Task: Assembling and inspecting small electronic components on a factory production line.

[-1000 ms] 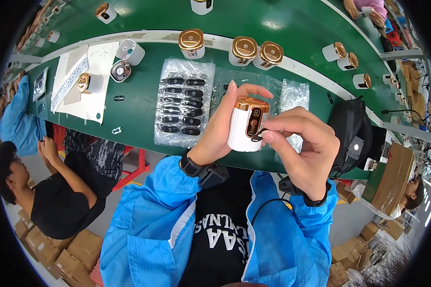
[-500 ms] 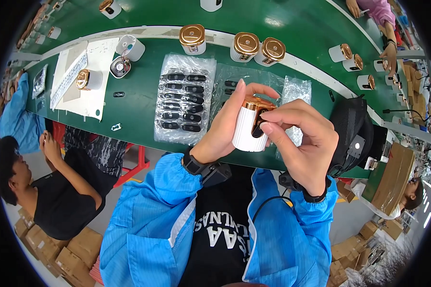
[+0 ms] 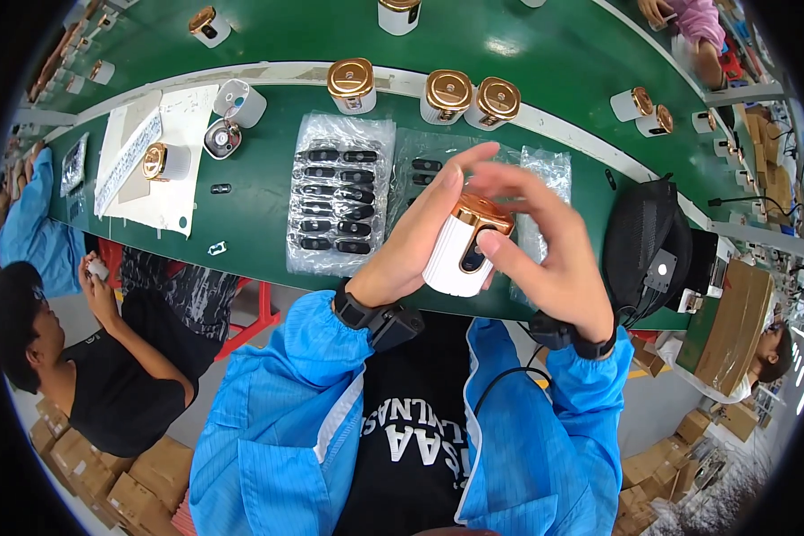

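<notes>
Above the near edge of the green bench, my left hand (image 3: 406, 239) is wrapped round a white ribbed canister (image 3: 447, 264) with a shiny copper-gold top. The canister tilts, and a black oval panel (image 3: 473, 259) is set in its front. My right hand (image 3: 558, 259) presses its thumb on that panel, while its fingers, blurred by motion, curl over the top. Just beyond my left wrist lies a clear plastic tray (image 3: 330, 261) with rows of black oval panels. Part of another clear wrap (image 3: 406, 147) with similar panels is hidden behind my hands.
Finished-looking canisters (image 3: 352, 85) line the white bench rail (image 3: 277, 75). At left are an open white housing (image 3: 241, 102), its round inner part (image 3: 222, 139) and a paper sheet (image 3: 174, 214). A black bag (image 3: 643, 228) stands right. A seated person (image 3: 121, 375) is at left.
My right fingers have left their pinch at the panel and lifted over the canister's top; the thumb now rests on the panel. The canister has shifted slightly left and down.
</notes>
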`<state>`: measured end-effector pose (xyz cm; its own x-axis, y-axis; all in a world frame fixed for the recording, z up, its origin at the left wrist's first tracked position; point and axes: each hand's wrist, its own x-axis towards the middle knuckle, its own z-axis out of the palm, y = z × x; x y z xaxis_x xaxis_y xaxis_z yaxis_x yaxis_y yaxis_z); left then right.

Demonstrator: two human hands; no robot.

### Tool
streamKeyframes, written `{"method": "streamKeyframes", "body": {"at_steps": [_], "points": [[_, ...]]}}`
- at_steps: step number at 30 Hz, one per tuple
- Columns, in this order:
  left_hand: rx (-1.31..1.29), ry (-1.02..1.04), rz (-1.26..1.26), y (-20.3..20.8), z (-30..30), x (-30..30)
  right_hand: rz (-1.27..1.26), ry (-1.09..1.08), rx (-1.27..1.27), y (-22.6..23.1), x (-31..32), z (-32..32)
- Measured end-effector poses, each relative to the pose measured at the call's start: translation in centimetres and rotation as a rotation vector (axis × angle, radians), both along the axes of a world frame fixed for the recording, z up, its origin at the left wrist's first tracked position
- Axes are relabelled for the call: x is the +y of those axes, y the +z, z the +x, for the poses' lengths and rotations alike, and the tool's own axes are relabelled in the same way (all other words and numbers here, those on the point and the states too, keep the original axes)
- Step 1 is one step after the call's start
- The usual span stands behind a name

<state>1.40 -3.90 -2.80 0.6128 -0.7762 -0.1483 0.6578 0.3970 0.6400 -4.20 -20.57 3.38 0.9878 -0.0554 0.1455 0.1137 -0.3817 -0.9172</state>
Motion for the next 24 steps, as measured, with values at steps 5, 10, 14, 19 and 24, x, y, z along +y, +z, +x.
{"method": "streamKeyframes", "body": {"at_steps": [5, 10, 14, 19, 24], "points": [[0.048, -0.010, -0.010, 0.0, 0.2, 0.4, 0.198, 0.212, 0.227, -1.0, -1.6, 0.2], [-0.661, 0.215, 0.306, -1.0, -0.9, 1.1, 0.248, 0.092, 0.215, -2.2, -2.0, -0.1], [-0.744, 0.136, 0.404, -1.3, -0.4, 2.0, 0.188, 0.108, 0.197, -2.4, -2.4, -0.6], [-0.836, 0.127, 0.374, -2.2, 0.0, 0.9, 0.091, 0.164, 0.238, -0.8, -3.8, 0.1], [-0.842, 0.161, 0.345, -2.9, 0.2, 0.2, 0.003, 0.239, 0.246, 0.5, -5.1, 1.5]]}}
